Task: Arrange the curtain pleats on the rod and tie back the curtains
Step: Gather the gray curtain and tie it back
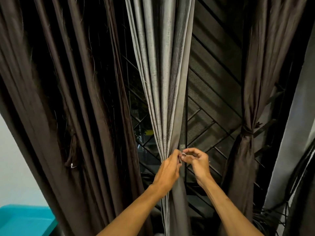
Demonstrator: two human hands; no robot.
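The big brown curtain (51, 99), left of the grey curtain (162, 65), hangs wide and loose. I think it is not tied yet. The grey curtain hangs in the middle, with its folds pulled in tight low down. Right of it, the thin brown curtain (245, 167) is already done: a dark band (247, 132) wraps round it. Behind the grey curtain are black window bars (213, 116). The left hand (167, 169) is curled round the grey curtain's squeezed part. The right hand (197, 161), just beside it, pinches a small pale tie (183, 153) against the grey curtain. The knot looks unfinished. The rod is not in view.
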